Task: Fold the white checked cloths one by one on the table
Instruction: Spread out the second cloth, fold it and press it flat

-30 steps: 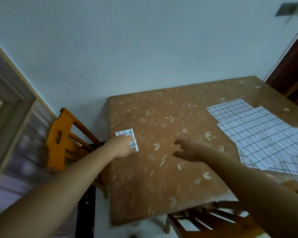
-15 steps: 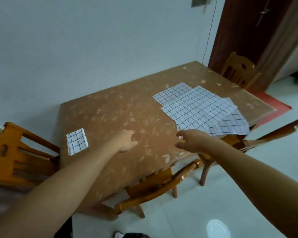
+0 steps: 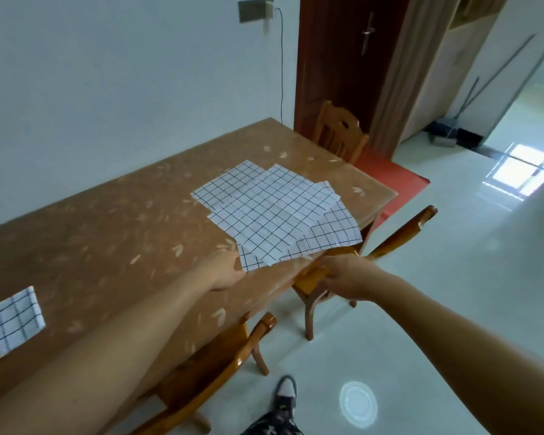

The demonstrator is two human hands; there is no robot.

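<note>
Several white checked cloths (image 3: pixel 277 215) lie flat and overlapping on the right part of the brown leaf-patterned table (image 3: pixel 107 230), reaching its near edge. My left hand (image 3: pixel 223 271) is at the pile's near left corner, its fingertips against the cloth; I see it from the back, so any grip is hidden. My right hand (image 3: pixel 343 277) hovers just off the table's edge below the pile's near side, with loosely curled fingers that hold nothing. One small folded checked cloth (image 3: pixel 13 321) lies alone at the table's left end.
A wooden chair (image 3: pixel 217 356) is tucked under the table's near side, a second chair (image 3: pixel 399 233) stands by the right hand, and a third chair (image 3: pixel 339 130) is at the far end. My foot (image 3: pixel 285 390) is on the pale tiled floor.
My view has swung right, away from the folded cloth. Both hands have moved right along the table from its middle to the near edge of the cloth pile.
</note>
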